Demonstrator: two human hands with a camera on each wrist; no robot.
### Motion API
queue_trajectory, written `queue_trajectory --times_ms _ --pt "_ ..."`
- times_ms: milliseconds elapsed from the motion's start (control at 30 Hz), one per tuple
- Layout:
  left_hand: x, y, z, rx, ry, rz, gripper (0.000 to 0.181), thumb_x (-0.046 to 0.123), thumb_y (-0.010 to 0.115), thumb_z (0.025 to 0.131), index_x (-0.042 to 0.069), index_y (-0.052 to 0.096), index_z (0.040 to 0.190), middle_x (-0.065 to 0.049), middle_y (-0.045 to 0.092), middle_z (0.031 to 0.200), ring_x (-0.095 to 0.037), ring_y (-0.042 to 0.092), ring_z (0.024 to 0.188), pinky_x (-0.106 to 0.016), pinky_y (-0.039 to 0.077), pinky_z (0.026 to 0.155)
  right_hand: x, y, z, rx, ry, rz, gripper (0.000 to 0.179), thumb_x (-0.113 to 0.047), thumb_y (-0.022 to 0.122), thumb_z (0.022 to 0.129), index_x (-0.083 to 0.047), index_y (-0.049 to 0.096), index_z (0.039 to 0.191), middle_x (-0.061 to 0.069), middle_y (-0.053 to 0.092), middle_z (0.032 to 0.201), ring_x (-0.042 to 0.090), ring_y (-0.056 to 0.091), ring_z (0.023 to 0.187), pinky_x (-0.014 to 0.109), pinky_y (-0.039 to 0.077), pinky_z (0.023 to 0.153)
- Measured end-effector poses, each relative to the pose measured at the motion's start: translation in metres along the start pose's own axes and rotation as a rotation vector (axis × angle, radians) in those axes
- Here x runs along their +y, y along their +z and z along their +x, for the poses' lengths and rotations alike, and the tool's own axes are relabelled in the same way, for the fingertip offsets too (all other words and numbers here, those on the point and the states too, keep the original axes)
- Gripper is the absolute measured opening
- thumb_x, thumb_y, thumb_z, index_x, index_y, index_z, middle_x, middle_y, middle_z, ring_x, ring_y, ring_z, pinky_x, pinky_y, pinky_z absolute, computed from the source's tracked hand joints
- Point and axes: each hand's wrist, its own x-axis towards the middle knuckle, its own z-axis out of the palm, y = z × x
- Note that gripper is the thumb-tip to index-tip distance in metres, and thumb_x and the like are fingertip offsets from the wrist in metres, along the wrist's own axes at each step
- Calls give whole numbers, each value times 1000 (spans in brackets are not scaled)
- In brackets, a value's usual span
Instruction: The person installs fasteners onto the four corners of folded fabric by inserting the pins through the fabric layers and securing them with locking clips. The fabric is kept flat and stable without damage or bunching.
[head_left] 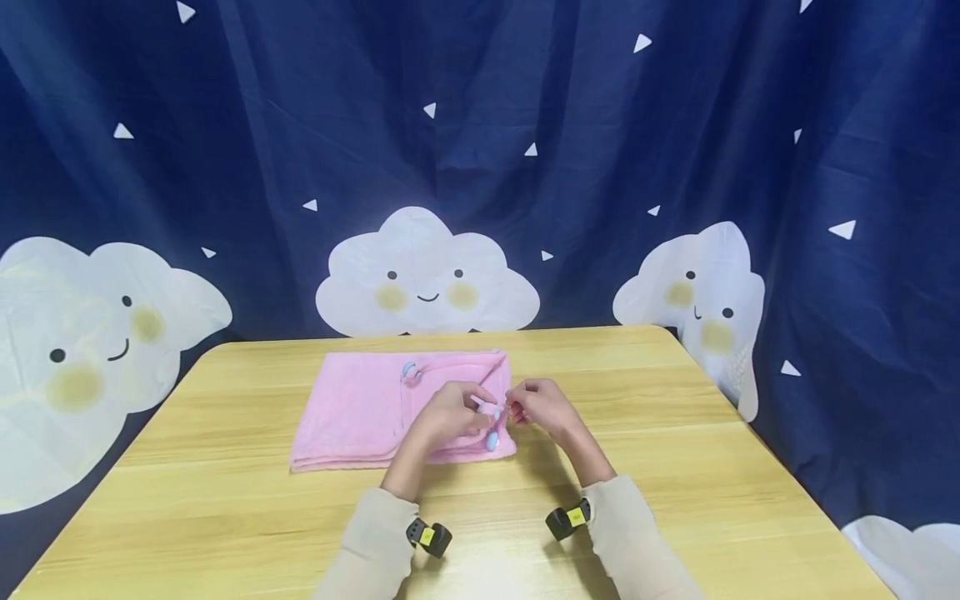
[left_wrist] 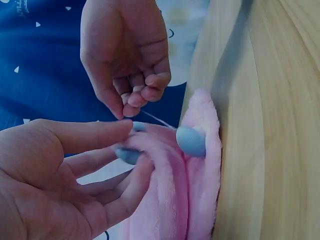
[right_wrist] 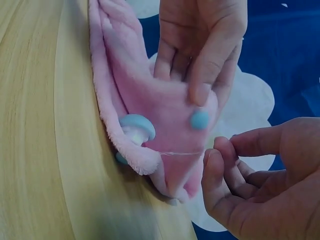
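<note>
A folded pink fleece blanket (head_left: 352,408) lies on the table. My left hand (head_left: 450,412) pinches a raised fold near its right end, thumb beside a small light blue cap (right_wrist: 199,119). A thin whitish thread (right_wrist: 175,153) stretches from the blanket's lower fold to the fingertips of my right hand (head_left: 543,402), which pinches its end just off the blanket's right edge. Where the thread meets the cloth sits a mushroom-shaped piece (right_wrist: 137,127) with a light blue cap and white stem. The left wrist view shows this blue cap (left_wrist: 191,141) close to the tabletop.
Another blue and pink piece (head_left: 411,372) sits on the blanket's far part. Under everything is a wooden table (head_left: 225,517) with rounded far corners. A dark blue curtain (head_left: 480,100) with smiling clouds hangs right behind it. Each sleeve carries a black wrist camera (head_left: 429,537).
</note>
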Motion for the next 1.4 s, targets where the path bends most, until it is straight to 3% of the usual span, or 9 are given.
queue_trajectory --times_ms 200,400,600,800,1000,1133,1233,1400 --pt "4 4 0 -51 3 13 18 2 64 92 2 76 106 -14 75 99 -20 70 74 -34 60 70 -3 0 -2 -26 8 -16 21 -7 55 98 10 64 92 7 62 73 15 59 66 26 54 64" --pt "3 10 2 -30 8 21 16 -2 69 84 1 75 99 -12 75 87 -21 70 70 -32 59 67 -1 -1 -2 -57 13 -27 22 -9 56 98 9 66 90 7 63 71 14 58 65 25 53 62" --pt "1 14 4 -8 7 110 21 1 79 76 5 74 96 -9 74 87 -17 66 76 -29 53 70 4 -5 -1 -159 13 -45 22 -9 58 95 11 66 90 6 62 70 14 59 63 26 54 63" --pt "-2 15 6 -3 -4 121 27 0 81 75 6 74 100 -9 75 88 -18 68 80 -32 56 77 11 -7 2 -230 54 -71 11 -6 63 90 5 65 87 5 62 69 14 59 63 27 56 64" --pt "-2 15 6 -25 18 102 33 -6 78 73 3 72 105 -9 77 93 -21 72 91 -41 55 92 11 -9 2 -219 33 -180 8 -3 67 86 4 65 89 5 61 68 14 59 61 28 56 62" --pt "-2 10 5 -33 -2 82 36 -8 69 75 0 70 110 -11 77 96 -21 71 88 -36 57 84 12 -9 1 -231 29 -249 10 -6 70 84 2 67 89 4 61 67 13 59 62 31 58 66" --pt "-5 1 5 49 -2 68 33 -6 65 80 -1 70 112 -14 76 98 -23 71 84 -33 58 75 11 -9 0 -239 36 -259 14 -11 75 84 1 68 87 3 61 67 13 59 64 33 58 68" --pt "-12 -20 4 358 -20 58 22 4 67 89 2 73 110 -14 75 103 -29 70 95 -42 56 87 10 -10 -2 -243 30 -259 14 -10 69 89 2 72 94 4 60 70 13 57 67 34 58 70"
